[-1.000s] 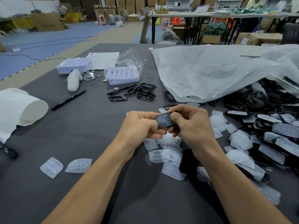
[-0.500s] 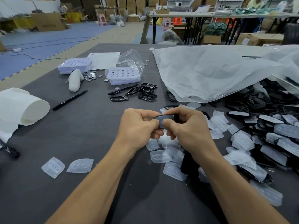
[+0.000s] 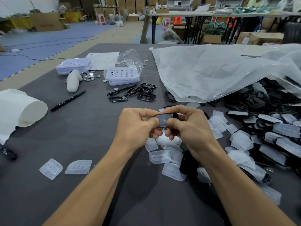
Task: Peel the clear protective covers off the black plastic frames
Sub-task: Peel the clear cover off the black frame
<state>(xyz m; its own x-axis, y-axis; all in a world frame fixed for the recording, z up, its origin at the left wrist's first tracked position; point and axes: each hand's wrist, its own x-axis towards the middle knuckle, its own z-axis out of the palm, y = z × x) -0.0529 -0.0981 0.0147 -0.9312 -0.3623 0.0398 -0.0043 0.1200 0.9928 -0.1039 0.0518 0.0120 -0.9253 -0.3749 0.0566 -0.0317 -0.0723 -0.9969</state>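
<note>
Both hands hold one black plastic frame (image 3: pixel 164 120) with a clear cover on it, above the middle of the grey table (image 3: pixel 81 136). My left hand (image 3: pixel 136 126) pinches its left end and my right hand (image 3: pixel 189 128) pinches its right end, thumbs pressed on the cover. Several peeled clear covers (image 3: pixel 160 156) lie on the table under and around my hands. Several bare black frames (image 3: pixel 146 93) lie beyond them. A heap of covered frames (image 3: pixel 276 132) fills the right side.
A big translucent plastic bag (image 3: pixel 211 74) lies at the back right over the heap. Two lilac trays (image 3: pixel 122 75), coin cells (image 3: pixel 89 76), a white roll (image 3: pixel 21 108) and black pens (image 3: pixel 68 100) lie to the left. Two clear covers (image 3: pixel 65 168) lie near left.
The frame has turned slightly in my fingers and both thumbs have shifted onto its cover. My hands stay in the same place above the table.
</note>
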